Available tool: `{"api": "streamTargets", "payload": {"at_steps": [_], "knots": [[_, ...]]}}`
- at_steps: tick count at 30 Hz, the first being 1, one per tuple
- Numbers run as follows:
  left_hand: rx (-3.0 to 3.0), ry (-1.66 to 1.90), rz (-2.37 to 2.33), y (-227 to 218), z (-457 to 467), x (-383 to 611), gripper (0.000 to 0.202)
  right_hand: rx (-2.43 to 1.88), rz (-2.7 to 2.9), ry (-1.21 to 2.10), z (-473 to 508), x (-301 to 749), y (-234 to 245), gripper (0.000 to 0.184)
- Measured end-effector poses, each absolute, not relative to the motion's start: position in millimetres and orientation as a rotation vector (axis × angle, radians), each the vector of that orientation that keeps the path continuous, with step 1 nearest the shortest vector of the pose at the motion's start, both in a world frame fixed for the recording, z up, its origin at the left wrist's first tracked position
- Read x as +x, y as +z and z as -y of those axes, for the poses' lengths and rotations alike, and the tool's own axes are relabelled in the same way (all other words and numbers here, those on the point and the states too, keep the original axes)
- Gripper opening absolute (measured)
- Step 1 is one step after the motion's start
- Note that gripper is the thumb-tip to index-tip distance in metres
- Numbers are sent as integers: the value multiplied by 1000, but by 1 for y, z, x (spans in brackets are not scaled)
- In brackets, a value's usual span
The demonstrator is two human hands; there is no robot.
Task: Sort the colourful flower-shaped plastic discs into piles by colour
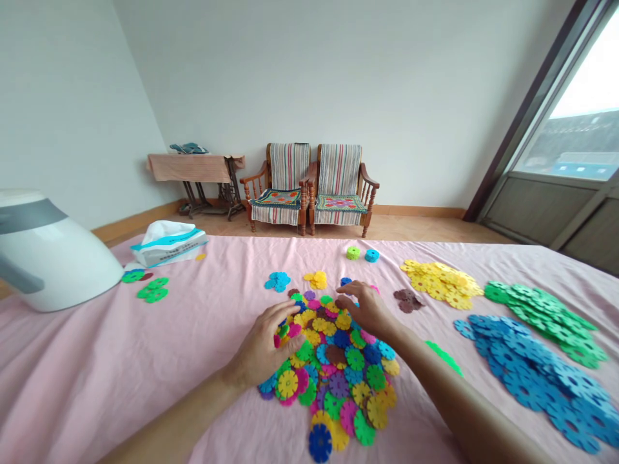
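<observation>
A mixed heap of small notched plastic flower discs (338, 385) in many colours lies on the pink cloth in front of me. At the heap's left edge is my left hand (265, 341), its fingers stretched over the discs and its thumb apart from them. My right hand (370, 310) reaches over the upper right edge, fingers spread and slightly bent. Close to its fingertips lies a dark blue disc (345, 281). I see nothing held in either hand, though the undersides are hidden. Just beyond the heap are small groups of light blue discs (278, 281) and yellow discs (316, 279).
On the right lie piles of yellow (440, 283), green (544, 322) and blue discs (536, 374), plus brown discs (407, 300). Two short stacks, lime (353, 253) and blue (372, 256), stand farther back. A white kettle (58, 258) and tissue pack (169, 245) are left.
</observation>
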State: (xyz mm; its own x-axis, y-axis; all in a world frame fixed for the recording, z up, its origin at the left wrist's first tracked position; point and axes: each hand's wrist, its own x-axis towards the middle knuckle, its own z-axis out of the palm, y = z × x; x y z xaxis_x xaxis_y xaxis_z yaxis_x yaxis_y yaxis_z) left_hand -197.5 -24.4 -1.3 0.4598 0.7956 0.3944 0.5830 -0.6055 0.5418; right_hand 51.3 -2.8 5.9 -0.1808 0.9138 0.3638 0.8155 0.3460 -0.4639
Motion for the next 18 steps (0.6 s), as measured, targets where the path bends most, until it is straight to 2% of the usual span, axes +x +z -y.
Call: {"api": "streamTargets", "payload": {"at_steps": [3,8,11,18], "knots": [[2370,928,-1148,2,16,-196,48,-1434,2137,276,9,31,3,34],[2584,778,-1096,5,-6,-186,58,-1435,2215,271,15,16,0,45],[2701,685,-1084,4,-17,-176,61,-1438,2235,273,18,14,1,43],[2740,597,-1007,4,-11,-171,53,-1309,2250,328,28,8,10,33]]}}
